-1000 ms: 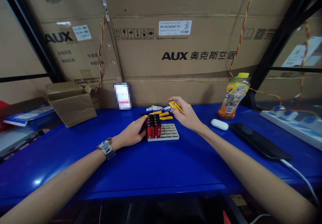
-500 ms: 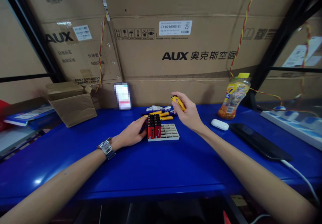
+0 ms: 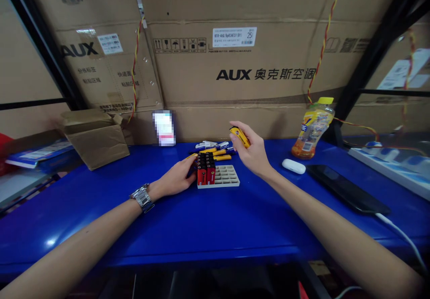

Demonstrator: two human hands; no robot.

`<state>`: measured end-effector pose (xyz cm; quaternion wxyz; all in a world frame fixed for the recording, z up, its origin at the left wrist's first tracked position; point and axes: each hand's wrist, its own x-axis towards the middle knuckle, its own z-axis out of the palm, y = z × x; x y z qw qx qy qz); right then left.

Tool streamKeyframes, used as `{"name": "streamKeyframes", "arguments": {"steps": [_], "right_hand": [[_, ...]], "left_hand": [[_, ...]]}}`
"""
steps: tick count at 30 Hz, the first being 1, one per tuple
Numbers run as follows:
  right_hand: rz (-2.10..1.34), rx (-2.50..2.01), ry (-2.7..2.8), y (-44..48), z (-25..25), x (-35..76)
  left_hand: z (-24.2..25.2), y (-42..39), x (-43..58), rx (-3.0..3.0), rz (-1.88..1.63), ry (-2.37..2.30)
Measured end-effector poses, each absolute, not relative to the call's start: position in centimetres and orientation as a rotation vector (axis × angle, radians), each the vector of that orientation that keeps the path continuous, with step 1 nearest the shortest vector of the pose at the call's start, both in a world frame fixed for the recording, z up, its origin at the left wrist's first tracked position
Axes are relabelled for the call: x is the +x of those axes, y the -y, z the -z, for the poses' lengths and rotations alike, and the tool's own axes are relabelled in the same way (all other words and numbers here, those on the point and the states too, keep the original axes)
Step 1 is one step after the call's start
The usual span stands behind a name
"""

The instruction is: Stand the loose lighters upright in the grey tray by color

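Observation:
A yellow lighter (image 3: 240, 136) with a black top is pinched in my right hand (image 3: 252, 149), raised to the right of the tray and above the table. My left hand (image 3: 176, 175) is curled against the left side of a pale grid tray (image 3: 228, 184), its fingertips partly hidden by the lighters there. Several red lighters (image 3: 206, 176) with black tops stand upright in the tray's left columns; the compartments to the right hold nothing. Behind the tray lie loose yellow lighters (image 3: 222, 158) and white-and-blue lighters (image 3: 204, 145) in a pile.
A lit phone (image 3: 164, 128) leans against the large carton (image 3: 268, 106). At left sits an opened small cardboard box (image 3: 97, 144). To the right are a drink bottle (image 3: 311, 131), a white earbud case (image 3: 293, 166), a charging black phone (image 3: 346, 189) and a power strip (image 3: 391, 166).
My right hand, still holding the yellow lighter, has shifted very slightly. The left hand and the tray stay where they were.

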<state>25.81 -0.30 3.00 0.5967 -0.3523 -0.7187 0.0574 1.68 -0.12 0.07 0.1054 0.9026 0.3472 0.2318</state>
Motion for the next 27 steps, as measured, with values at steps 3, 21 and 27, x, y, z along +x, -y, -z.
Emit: {"name": "streamKeyframes", "arguments": {"steps": [3, 21, 27], "right_hand": [[-0.085, -0.852, 1.711, 0.55, -3.02, 25.77], [-0.016, -0.937, 1.834, 1.08, -3.47, 25.82], [0.026, -0.92, 1.816, 0.93, -3.41, 25.84]], "left_hand": [[-0.05, 0.07, 1.7, 2.655, -0.684, -1.01], [-0.13, 0.01, 1.69, 2.654, -0.695, -0.97], [-0.15, 0.07, 1.7, 2.643, -0.705, -0.957]]}}
